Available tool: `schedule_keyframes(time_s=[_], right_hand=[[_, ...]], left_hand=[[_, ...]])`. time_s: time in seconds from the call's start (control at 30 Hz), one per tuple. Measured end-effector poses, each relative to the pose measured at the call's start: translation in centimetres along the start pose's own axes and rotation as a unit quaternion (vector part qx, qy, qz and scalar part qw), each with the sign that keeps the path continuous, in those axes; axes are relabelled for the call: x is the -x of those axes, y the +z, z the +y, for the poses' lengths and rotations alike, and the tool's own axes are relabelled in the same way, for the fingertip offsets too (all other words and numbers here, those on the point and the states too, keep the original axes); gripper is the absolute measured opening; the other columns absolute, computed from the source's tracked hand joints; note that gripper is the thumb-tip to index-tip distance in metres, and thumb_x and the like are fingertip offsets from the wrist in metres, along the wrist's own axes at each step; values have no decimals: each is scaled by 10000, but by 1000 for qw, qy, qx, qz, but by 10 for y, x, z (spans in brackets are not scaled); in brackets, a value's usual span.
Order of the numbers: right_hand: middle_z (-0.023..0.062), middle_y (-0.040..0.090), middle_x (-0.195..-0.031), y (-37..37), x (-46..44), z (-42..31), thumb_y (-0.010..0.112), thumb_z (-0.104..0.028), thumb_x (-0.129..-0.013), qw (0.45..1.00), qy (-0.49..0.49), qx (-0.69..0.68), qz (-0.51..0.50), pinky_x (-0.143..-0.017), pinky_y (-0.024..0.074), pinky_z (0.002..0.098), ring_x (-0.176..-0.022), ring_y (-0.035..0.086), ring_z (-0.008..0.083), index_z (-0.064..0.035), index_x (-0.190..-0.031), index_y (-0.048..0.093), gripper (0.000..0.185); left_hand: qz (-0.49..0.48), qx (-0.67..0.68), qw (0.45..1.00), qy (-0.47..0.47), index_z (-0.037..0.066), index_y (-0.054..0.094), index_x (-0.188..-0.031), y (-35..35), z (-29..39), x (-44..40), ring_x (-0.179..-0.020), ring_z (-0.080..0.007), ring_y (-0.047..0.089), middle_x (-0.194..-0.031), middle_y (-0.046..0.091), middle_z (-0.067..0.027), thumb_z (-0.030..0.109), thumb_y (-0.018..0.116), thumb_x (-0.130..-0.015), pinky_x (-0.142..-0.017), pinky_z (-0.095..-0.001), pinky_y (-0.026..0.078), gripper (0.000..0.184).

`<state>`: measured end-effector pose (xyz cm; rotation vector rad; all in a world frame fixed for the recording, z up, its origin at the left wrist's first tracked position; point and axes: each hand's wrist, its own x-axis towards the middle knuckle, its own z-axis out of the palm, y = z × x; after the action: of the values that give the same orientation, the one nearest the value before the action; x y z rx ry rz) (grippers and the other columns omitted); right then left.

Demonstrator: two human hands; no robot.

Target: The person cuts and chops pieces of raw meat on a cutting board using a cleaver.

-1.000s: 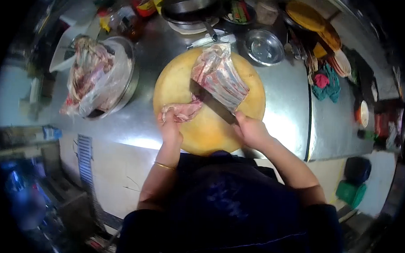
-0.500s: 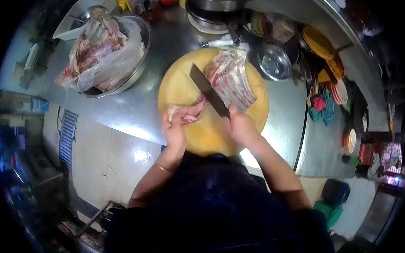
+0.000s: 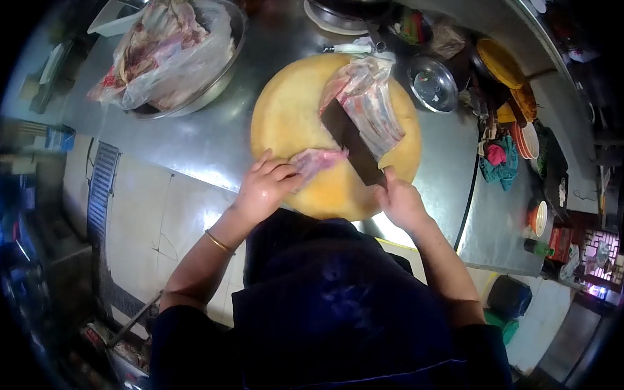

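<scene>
Since the earlier frame, the left hand has changed from a closed hold to one with longer, slightly spread fingers, and the cleaver has shifted to the right over the round chopping board. Now the left fingers touch the left end of a thin meat strip; whether the thumb pinches it from below, I cannot tell. The right hand has its fingers wrapped around the cleaver's handle, and the blade crosses the lower left side of a rib slab. Both pieces of meat lie on the board, the slab at the far right part, the strip at the near left. Toward the far left corner of the tabletop, a metal basin holds a plastic bag with bony meat coming out of it; a white tray stands just behind, with a metal bowl inside. Beyond the board's far right side is a shallow metal dish, its contents too blurred to name; a dark dish farther back holds green and red items. Bare metal shows between basin and board, and also from the board rightward to the seam. The board stands close to the near edge.
</scene>
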<state>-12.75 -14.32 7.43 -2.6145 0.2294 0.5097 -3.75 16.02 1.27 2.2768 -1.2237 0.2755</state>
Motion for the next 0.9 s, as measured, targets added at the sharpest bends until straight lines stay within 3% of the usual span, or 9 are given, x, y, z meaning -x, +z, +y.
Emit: schedule_keyframes(time_s=[0.1,0.2,0.27,0.43,0.5,0.6,0.7,0.8,0.9], right_hand=[[235,647,-879,1,1,0,549,-169,-933,1000,-3,-28,10,-741,506,494,-851,639,444,-6,-1200,423,337],[228,639,-860,1,9,1,542,-166,-938,996,-25,-82,29,-730,506,483,-834,640,440,-22,-1245,412,364],[221,631,-846,-5,26,-20,539,-169,-942,992,-38,-111,50,-717,508,470,-815,642,434,-33,-1270,404,380],[147,608,-767,-44,45,-76,609,-85,-895,908,-246,-241,239,-587,499,358,-619,629,308,30,-1204,410,385],[127,605,-742,-24,32,-74,615,-92,-886,884,-250,-257,299,-581,500,384,-599,618,304,32,-1160,457,339],[195,653,-773,31,-5,-74,621,-158,-886,984,-156,12,89,-614,526,480,-673,657,386,18,-1132,505,324],[249,664,-796,35,-22,-78,575,-220,-921,991,-134,23,-11,-653,515,531,-757,656,435,27,-1200,437,398],[225,664,-760,47,-40,-82,587,-249,-923,978,-198,-7,61,-654,524,510,-742,660,424,37,-1193,440,420],[230,669,-792,44,-45,-91,587,-245,-924,987,-158,6,21,-656,520,505,-751,661,420,34,-1189,438,412]], left_hand=[[-45,1,997,-63,143,705,-1098,11,7,22,-1138,-288,568,-1164,638,-47,109,702,-737,-1110,-526,339,362],[-3,55,995,-84,104,683,-1082,15,12,27,-1107,-308,558,-1100,630,-76,184,742,-739,-1046,-496,383,358],[51,61,981,-175,97,673,-1057,17,18,25,-1074,-311,551,-1072,625,-81,198,749,-738,-992,-486,393,343],[102,8,966,-237,90,637,-988,25,25,25,-1001,-313,535,-1020,610,-81,219,765,-727,-916,-449,374,318],[119,6,957,-263,78,620,-1008,33,27,30,-1001,-323,538,-1024,605,-86,211,775,-721,-925,-443,365,353],[111,-13,958,-266,82,602,-1023,38,30,31,-999,-314,544,-982,606,-83,220,784,-706,-930,-442,362,390],[117,-33,960,-251,95,604,-1037,39,28,27,-974,-294,541,-949,606,-72,258,785,-697,-912,-434,358,418],[82,-25,947,-311,91,612,-1054,29,30,9,-973,-304,560,-966,618,-91,264,796,-682,-886,-424,378,450],[5,-18,930,-367,122,660,-1029,26,17,-7,-906,-277,629,-915,671,-80,250,775,-711,-817,-404,414,361]])
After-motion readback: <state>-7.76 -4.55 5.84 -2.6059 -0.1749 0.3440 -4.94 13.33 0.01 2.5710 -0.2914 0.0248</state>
